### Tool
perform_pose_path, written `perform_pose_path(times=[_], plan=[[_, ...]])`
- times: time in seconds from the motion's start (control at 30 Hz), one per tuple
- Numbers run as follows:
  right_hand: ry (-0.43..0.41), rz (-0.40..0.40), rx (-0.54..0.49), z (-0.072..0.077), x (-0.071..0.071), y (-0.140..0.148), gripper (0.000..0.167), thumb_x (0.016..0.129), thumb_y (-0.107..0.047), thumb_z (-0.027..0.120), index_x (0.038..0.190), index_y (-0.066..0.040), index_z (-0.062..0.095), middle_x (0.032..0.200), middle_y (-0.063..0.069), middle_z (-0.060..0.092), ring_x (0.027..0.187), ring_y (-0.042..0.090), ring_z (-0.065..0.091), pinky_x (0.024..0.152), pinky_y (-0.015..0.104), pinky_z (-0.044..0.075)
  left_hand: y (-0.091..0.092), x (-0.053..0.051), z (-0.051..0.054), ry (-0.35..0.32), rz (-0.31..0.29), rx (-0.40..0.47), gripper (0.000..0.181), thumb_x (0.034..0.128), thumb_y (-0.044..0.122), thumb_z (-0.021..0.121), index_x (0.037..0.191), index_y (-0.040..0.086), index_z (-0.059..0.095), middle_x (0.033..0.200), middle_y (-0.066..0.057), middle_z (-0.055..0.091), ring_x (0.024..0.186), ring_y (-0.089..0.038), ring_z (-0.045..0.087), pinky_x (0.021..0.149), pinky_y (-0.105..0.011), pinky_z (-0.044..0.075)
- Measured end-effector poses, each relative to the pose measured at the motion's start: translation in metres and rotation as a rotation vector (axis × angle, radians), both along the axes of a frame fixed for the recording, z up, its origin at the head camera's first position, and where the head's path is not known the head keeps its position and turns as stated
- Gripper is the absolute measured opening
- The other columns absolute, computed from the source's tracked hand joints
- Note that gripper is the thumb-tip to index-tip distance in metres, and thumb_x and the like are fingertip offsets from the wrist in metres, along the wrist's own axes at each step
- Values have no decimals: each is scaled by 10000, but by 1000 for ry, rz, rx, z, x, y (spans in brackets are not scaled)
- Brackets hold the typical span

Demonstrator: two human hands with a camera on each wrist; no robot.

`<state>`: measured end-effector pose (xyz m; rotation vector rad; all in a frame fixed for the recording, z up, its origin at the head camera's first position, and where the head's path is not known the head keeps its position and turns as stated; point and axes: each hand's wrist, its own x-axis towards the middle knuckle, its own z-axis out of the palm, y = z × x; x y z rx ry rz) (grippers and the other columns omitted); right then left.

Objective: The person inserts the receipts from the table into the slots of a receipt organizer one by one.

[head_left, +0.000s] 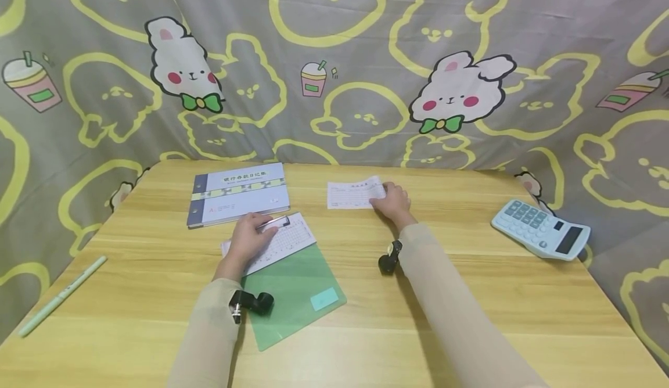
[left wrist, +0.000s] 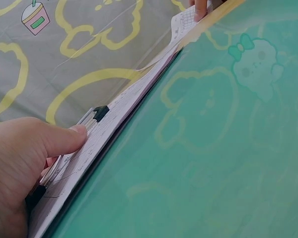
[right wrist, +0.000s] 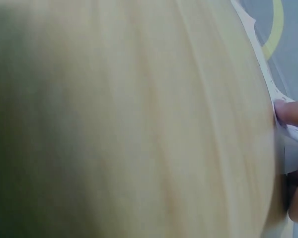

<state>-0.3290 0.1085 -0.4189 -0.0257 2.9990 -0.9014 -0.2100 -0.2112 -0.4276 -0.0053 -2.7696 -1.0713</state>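
My left hand (head_left: 247, 240) grips the metal clip (left wrist: 100, 114) of a green clip folder (head_left: 292, 286), thumb on top. Its other fingers are mostly hidden in the left wrist view. Under the clip lie white printed sheets (head_left: 297, 236) with a grid of lines. Farther off to the right, my right hand (head_left: 394, 204) pinches the right edge of a white printed slip (head_left: 347, 195). That edge of the slip bends upward between thumb and finger. In the right wrist view, the fingers (right wrist: 291, 113) and the slip show only at the right border.
A blue-grey account book (head_left: 243, 193) lies behind the folder. On the wooden table (head_left: 444, 312), a light green pen (head_left: 63, 296) is at the left edge and a pale blue calculator (head_left: 540, 230) at the right. A patterned curtain (head_left: 360, 57) hangs behind.
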Motion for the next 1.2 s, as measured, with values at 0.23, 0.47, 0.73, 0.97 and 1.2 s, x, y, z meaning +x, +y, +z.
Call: perform_pose_path(times=[0.23, 0.47, 0.73, 0.97, 1.2], plan=[[11, -19, -116, 2, 4, 0, 546, 729, -163, 600, 1219, 9, 431, 1154, 189, 392, 1039, 324, 327, 895, 424, 263, -1, 0, 1, -2, -6, 23, 361, 786, 207, 618, 1078, -3, 582, 1056, -167, 495, 1005, -322, 418, 882, -449, 299], [67, -4, -247, 0, 6, 2, 609, 668, 23, 560, 1243, 40, 361, 1199, 237, 320, 1062, 337, 323, 918, 407, 293, -2, 0, 1, 31, -17, 9, 344, 780, 177, 623, 1063, -16, 588, 1047, -184, 504, 1002, -334, 425, 882, -454, 295], [104, 89, -243, -1, 10, 10, 750, 634, 61, 562, 1324, -40, 286, 1189, 258, 337, 1009, 338, 360, 890, 427, 326, 0, 0, 1, 26, -18, 3, 343, 782, 179, 621, 1064, -13, 588, 1055, -184, 505, 1009, -333, 420, 886, -456, 292], [78, 128, -274, 1, 18, 16, 481, 666, 59, 512, 1147, 65, 498, 1160, 236, 459, 1091, 336, 388, 950, 400, 269, 1, -1, 0, 49, -24, -12, 335, 779, 175, 622, 1052, -15, 593, 1048, -187, 515, 1007, -334, 428, 888, -455, 292], [29, 180, -349, 2, 25, 19, 472, 663, 77, 495, 1132, 44, 528, 1195, 204, 464, 1106, 304, 399, 900, 365, 337, 1, 0, 0, 35, -10, -14, 339, 781, 181, 620, 1059, -12, 591, 1051, -181, 505, 1010, -332, 419, 888, -454, 289]])
